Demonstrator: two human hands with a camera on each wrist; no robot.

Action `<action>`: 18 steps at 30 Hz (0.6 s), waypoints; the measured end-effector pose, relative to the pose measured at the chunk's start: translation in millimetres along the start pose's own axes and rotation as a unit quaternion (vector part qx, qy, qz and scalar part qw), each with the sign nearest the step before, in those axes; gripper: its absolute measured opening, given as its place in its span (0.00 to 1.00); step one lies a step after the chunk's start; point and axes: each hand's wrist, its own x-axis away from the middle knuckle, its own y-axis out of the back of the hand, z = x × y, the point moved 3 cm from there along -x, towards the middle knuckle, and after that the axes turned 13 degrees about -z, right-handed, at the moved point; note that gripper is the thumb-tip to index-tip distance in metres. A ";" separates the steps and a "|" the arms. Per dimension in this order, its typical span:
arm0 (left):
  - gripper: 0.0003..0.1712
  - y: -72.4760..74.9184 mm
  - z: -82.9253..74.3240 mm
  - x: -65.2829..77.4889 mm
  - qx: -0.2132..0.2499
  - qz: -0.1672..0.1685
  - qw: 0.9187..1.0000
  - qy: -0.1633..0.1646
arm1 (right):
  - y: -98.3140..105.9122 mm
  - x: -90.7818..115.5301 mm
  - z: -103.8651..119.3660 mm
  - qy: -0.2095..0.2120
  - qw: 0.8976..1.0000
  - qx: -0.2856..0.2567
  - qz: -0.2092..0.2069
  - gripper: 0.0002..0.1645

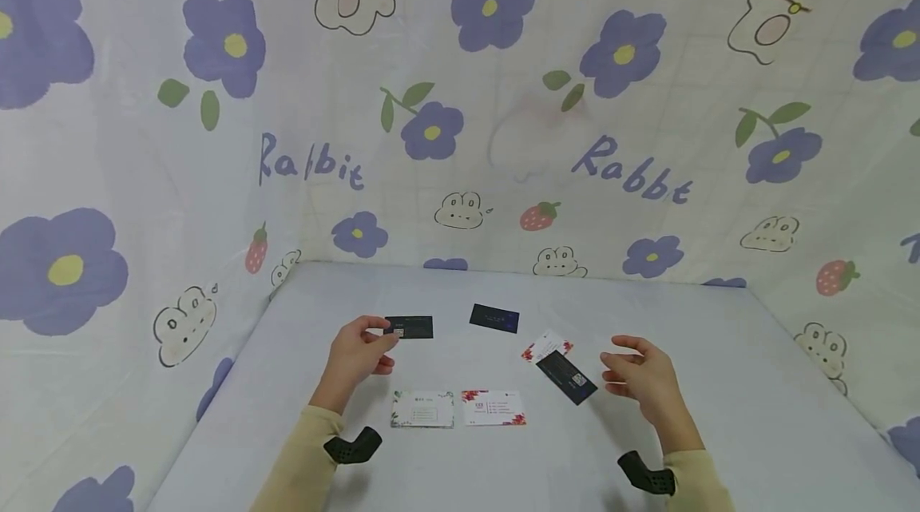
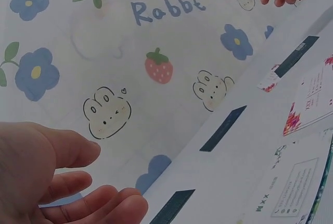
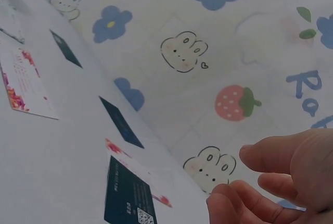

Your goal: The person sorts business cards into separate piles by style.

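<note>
My left hand (image 1: pixel 362 352) hovers by a black business card (image 1: pixel 418 327) at the table's left, fingers loosely bent and holding nothing. In the left wrist view a gap shows between thumb and fingers (image 2: pixel 112 206). My right hand (image 1: pixel 647 376) is raised to the right of another black card (image 1: pixel 567 377), which partly covers a white card with red flowers (image 1: pixel 546 344). Its fingers (image 3: pixel 250 203) are loosely curved around nothing. A third black card (image 1: pixel 494 318) lies at the back. In front are a green-bordered white card (image 1: pixel 422 409) and a red-flowered white card (image 1: pixel 493 408).
All the cards lie on a white tabletop (image 1: pixel 460 472). Behind it and at both sides hangs a cloth (image 1: pixel 460 168) printed with purple flowers, rabbits and strawberries. Black wrist devices (image 1: pixel 354 446) sit at both sleeve cuffs.
</note>
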 end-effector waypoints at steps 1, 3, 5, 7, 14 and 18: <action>0.22 -2.2 0.7 -0.6 0.003 0.001 1.000 0.000 | 0.0 -0.4 0.1 -0.001 1.000 0.001 -0.001 0.32; 0.22 -8.2 1.7 -2.2 0.012 0.007 1.000 -0.001 | -1.3 -1.7 0.9 -0.001 1.000 0.005 -0.003 0.32; 0.22 -17.4 3.4 -3.6 0.021 0.015 1.000 -0.002 | -3.3 -5.2 2.3 0.004 1.000 0.013 -0.001 0.33; 0.22 -29.0 3.7 -3.5 0.025 0.025 0.999 -0.003 | -6.6 -9.5 4.3 0.011 1.000 0.024 0.002 0.33; 0.23 -77.9 -3.5 7.6 0.009 0.065 0.998 0.002 | -18.3 -31.0 8.3 0.027 0.998 0.059 0.020 0.34; 0.22 -104.5 -10.9 17.5 0.005 0.087 0.996 0.011 | -23.6 -42.1 7.1 0.024 0.997 0.071 0.026 0.35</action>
